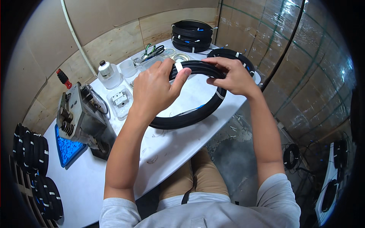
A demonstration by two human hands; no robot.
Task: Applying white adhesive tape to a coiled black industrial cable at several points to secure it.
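**Already gripped at the top – the coil hangs below both hands**

Both hands meet along the upper arc of a black cable coil (197, 110), held up above the white table (167, 148) rather than lying on it. The left hand (156, 89) pinches the bundle beside a white tape band (178, 67), thumb in front of the strands and fingers curled behind them. The right hand (232, 76) is closed over the same arc just to the right, fingertips bent down onto the cable – the two hands near each other, not touching as far as can be seen.

From both grips the loop falls away toward the person, its lower arc close to the table; whether it rests there cannot be told. The ring's long axis runs from upper right to lower left. A second white band (219, 95) sits on the right side, just below the right hand, so that hand is the nearer one to it.

Behind them lie stacked coils (192, 36) at the table's far edge.
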